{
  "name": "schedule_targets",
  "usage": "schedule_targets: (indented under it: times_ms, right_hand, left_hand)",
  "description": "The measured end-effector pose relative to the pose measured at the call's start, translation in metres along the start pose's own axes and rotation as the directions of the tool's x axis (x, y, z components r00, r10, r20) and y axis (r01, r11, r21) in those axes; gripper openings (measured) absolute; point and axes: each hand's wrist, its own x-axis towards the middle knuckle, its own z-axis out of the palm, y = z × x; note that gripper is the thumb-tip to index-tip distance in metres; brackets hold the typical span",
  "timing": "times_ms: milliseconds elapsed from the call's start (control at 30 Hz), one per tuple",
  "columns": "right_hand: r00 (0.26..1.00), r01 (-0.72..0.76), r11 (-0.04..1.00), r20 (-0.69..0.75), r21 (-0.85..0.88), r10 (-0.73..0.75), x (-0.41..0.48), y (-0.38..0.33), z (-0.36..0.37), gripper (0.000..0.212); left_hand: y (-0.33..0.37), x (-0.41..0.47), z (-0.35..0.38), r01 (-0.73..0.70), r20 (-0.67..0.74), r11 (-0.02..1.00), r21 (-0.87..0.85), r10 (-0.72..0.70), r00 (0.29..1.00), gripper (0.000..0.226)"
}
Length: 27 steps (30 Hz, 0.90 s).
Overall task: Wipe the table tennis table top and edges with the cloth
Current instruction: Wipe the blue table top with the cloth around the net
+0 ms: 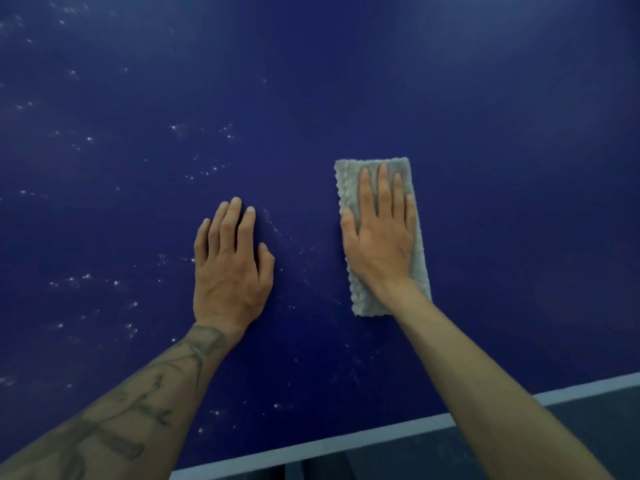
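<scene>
Grey fluffy folded cloth is pinned flat under the right hand, fingers straight, on the dark blue table tennis top. Left of the cloth, the left hand is laid flat, nothing held. White specks lie mostly left of the cloth, so even pressure and overlapping strokes that way are probably best.

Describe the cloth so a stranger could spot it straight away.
Find the dark blue table top with a white edge line along its near side. The left hand rests on bare surface; the right hand presses flat on the cloth. It is the only pale grey, fluffy rectangle, unlike the scattered white specks.
</scene>
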Motion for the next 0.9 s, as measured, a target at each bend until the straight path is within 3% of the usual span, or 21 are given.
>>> schedule_targets:
  times_ms: [67,200,267,367,500,600,700,767,900]
  right_hand:
    - [0.997,0.071,0.997,-0.014,0.016,-0.071,-0.014,-0.021,0.008,0.071]
    - [0.932,0.362,0.931,-0.002,0.039,-0.362,-0.085,-0.011,0.017,0.071]
    - [0.950,0.311,0.950,0.024,0.020,-0.311,-0.101,0.025,0.010,0.072]
    - [0.992,0.106,0.994,0.070,-0.013,-0.105,-0.078,0.063,-0.006,0.070]
    - [0.999,0.009,1.000,0.036,0.026,-0.010,-0.044,0.030,-0.006,0.070]
    - [0.978,0.206,0.978,0.023,0.036,-0.207,-0.077,-0.002,0.010,0.071]
    - [0.913,0.406,0.912,0.022,0.055,-0.407,-0.128,0.015,0.016,0.070]
    - [0.936,0.350,0.936,0.035,0.036,-0.351,-0.135,0.055,0.010,0.071]
    - [0.998,0.031,1.000,0.056,0.006,-0.031,-0.101,0.104,-0.008,0.071]
  left_hand:
    - [-0.001,-0.001,0.000,-0.010,-0.011,1.000,-0.001,0.010,1.000,0.054]
    - [0.001,-0.002,-0.002,-0.004,-0.045,0.999,-0.035,0.002,0.999,0.049]
    - [0.003,-0.007,-0.006,0.020,-0.047,0.996,-0.082,-0.024,0.999,0.049]
    - [0.011,-0.031,-0.011,0.016,-0.028,0.997,-0.079,-0.018,0.999,0.050]
    - [0.020,-0.084,-0.005,-0.029,-0.018,0.999,-0.031,0.028,0.999,0.051]
    - [0.024,-0.116,0.002,-0.040,-0.011,0.999,0.012,0.040,0.999,0.054]
    - [0.024,-0.131,0.006,-0.055,0.012,0.997,0.051,0.054,0.998,0.057]
    - [0.024,-0.132,0.007,-0.047,0.014,0.998,0.049,0.047,0.999,0.058]
    - [0.027,-0.130,0.008,-0.028,0.006,0.999,0.026,0.028,1.000,0.058]
